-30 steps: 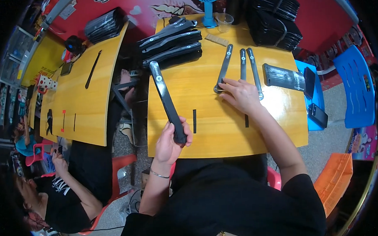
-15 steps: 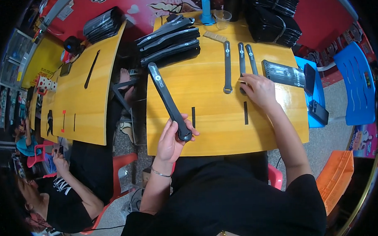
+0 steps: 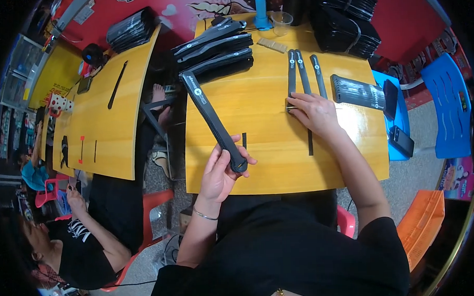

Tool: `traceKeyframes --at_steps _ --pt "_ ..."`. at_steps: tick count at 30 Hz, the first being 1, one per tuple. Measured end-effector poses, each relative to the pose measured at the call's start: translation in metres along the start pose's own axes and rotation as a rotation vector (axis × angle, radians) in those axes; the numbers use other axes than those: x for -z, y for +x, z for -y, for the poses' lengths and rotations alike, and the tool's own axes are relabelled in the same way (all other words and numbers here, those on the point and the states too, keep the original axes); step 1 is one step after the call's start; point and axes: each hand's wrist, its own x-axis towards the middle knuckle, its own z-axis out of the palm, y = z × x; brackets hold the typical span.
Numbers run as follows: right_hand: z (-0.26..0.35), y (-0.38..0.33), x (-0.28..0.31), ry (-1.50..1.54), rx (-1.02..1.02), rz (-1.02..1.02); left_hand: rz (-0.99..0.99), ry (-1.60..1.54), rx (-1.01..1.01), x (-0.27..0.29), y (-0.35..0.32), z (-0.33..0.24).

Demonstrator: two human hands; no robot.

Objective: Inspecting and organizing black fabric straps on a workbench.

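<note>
Your left hand (image 3: 222,172) has its thumb and fingers wrapped around the near end of a black strap bundle (image 3: 209,111), which slants up and leftward out of the grip (its top face shows white lettering and a small round logo). Your right hand (image 3: 318,113) lies palm down, fingers close together, over the near ends of three dark flat straps (image 3: 300,67); I cannot tell whether the fingertips pinch one. The straps run out beyond that hand, each with a white round mark toward its far end. Just right of it lies a glossy dark pack (image 3: 357,91) with small white print at a corner. Beyond your left hand's bundle, the stacked straps (image 3: 213,57) carry white marks too.
</note>
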Motion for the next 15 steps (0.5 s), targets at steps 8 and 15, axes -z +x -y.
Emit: traceKeyframes --at_steps 8,15 --pt "-0.017 -0.004 0.0 -0.119 -0.15 -0.109 0.022 -0.038 0.002 -0.001 0.003 0.001" --pt "-0.014 -0.008 0.002 -0.142 -0.178 -0.099 0.013 -0.04 -0.007 -0.004 0.005 0.002"
